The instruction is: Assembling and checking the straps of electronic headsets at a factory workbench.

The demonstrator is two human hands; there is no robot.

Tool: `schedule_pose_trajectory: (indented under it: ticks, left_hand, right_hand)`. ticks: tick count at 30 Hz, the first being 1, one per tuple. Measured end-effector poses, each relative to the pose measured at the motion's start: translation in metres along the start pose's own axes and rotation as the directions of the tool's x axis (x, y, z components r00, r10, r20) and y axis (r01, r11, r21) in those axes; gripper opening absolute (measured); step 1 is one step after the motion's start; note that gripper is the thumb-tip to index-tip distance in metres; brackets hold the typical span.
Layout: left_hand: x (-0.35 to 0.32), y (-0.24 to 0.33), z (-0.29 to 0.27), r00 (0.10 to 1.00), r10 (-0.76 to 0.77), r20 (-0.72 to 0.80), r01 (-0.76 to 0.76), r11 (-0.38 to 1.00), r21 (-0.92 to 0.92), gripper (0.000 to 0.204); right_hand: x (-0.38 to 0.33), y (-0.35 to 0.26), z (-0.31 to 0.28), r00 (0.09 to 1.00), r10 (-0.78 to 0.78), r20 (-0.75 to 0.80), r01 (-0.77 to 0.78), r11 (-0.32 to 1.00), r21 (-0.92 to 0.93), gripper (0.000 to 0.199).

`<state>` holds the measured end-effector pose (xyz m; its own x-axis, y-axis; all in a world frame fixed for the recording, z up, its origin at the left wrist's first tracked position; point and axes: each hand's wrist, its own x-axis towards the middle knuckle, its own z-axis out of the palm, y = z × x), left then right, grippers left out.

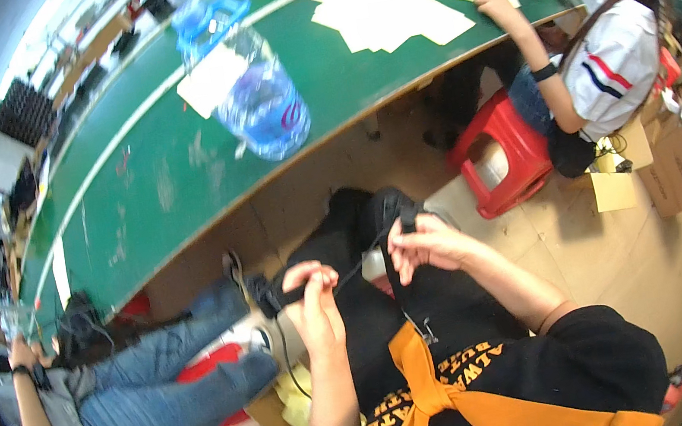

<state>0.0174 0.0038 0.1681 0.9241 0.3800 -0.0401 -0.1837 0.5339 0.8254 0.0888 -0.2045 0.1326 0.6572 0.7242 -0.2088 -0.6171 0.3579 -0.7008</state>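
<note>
From my remote seat I see the right hand (428,244) pinching a black strip (408,220) above the lap (365,323), can't tell whether the left hand (315,304) grips anything, and judge the handling underway, unfinished, its remainder unclear.

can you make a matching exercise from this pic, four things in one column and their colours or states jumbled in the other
Column one:
1. stool
2. tabletop
3. knotted fabric band
4. person's right hand

Column two:
A. orange
B. holding a small black piece
C. red
D. green

Right pairs: 1-C, 2-D, 3-A, 4-B
</note>
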Motion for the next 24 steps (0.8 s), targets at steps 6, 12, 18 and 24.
schedule_pose_trajectory:
  ticks: [6, 12, 18, 24]
  left_hand:
    - [-0.02, 0.045, 0.04, 0.911, 0.19, 0.365, -0.208, 0.978, 0.009, 0.02]
    - [-0.031, 0.082, 0.058, 0.788, 0.337, 0.515, -0.459, 0.879, 0.128, 0.03]
    - [-0.042, 0.086, 0.062, 0.759, 0.424, 0.495, -0.611, 0.727, 0.313, 0.033]
    - [-0.044, 0.093, 0.054, 0.684, 0.465, 0.563, -0.704, 0.624, 0.339, 0.044]
  right_hand:
    - [-0.033, -0.044, 0.082, 0.782, -0.607, 0.139, 0.582, 0.632, -0.513, 0.007]
    - [-0.041, -0.075, 0.129, 0.411, -0.666, 0.622, 0.709, -0.196, -0.678, 0.023]
    - [-0.038, -0.068, 0.15, 0.387, -0.667, 0.637, 0.636, -0.308, -0.708, 0.029]
    - [-0.043, -0.077, 0.159, 0.451, -0.598, 0.662, 0.616, -0.328, -0.716, 0.03]
